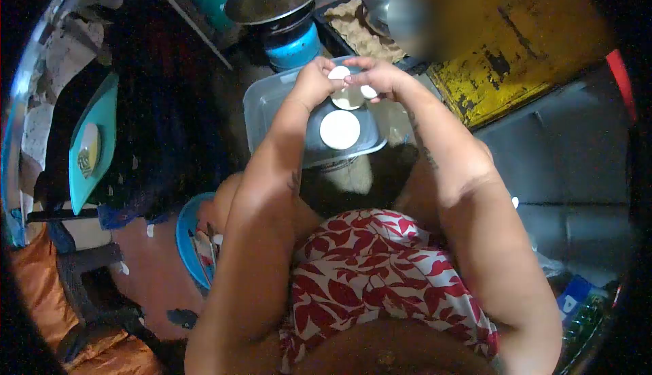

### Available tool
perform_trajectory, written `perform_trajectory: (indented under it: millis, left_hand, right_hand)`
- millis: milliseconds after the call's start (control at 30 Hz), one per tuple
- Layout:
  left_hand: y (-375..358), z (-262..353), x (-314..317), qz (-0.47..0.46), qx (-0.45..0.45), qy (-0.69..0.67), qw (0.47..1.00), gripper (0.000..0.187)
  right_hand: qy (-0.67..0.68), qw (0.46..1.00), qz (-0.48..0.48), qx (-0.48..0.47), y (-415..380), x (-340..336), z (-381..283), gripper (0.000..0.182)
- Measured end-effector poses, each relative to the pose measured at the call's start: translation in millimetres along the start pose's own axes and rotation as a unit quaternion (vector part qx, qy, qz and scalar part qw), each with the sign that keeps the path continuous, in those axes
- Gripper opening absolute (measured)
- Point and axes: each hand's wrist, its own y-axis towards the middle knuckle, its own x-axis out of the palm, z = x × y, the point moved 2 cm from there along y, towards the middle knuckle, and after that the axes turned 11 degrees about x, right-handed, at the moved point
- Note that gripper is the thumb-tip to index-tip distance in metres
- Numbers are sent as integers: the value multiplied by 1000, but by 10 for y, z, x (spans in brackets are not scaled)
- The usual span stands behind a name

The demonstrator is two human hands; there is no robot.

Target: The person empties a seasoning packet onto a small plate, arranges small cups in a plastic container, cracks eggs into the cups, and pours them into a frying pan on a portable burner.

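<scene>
A soft, light dough piece (348,98) is being pinched at its edges by the left hand (314,84) and right hand (380,76), both grips closed on it, above a plastic tub (272,103); it is judged easily torn.

Both arms are extended forward and slightly down from the torso, forearms converging toward the midline. The left hand (314,84) is raised with the wrist flexed, fingers curled inward toward the other hand. The right hand (377,76) is held opposite, palm turned down, fingers bent and pinched. The fingertips of both hands are brought close together, nearly touching. Tattoo marks are seen on both forearms.
</scene>
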Motion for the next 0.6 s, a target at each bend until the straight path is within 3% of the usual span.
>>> perform_trajectory:
  millis: [67, 100, 167, 233, 333, 367, 467, 600]
  left_hand:
    - [7, 60, 29, -25, -17, -62, 998, 47]
    - [49, -63, 91, -40, -14, -121, 992, 40]
    - [-29, 191, 39, -74, -6, -67, 995, 36]
    - [18, 35, 88, -109, -23, -82, 990, 41]
    - [-29, 39, 128, -111, 1, 80, 991, 43]
    - [-40, -3, 156, -114, 1, 82, 990, 43]
    - [-25, -175, 247, -102, 67, 180, 976, 44]
    - [-30, -136, 308, -120, 41, 164, 978, 45]
  right_hand:
    - [-8, 998, -60, -12, 75, -49, -31, 58]
    - [-14, 997, -68, -40, 110, -73, -41, 51]
    - [-40, 998, -24, -39, 275, -109, 23, 44]
    - [-36, 998, -31, -31, 265, -117, 74, 43]
    - [-73, 987, -26, -142, 581, -70, 349, 46]
    - [-90, 992, -18, -88, 540, -26, 332, 47]
    - [-138, 984, 35, -109, 483, 24, 304, 49]
    - [-219, 968, 62, -102, 418, 13, 277, 52]
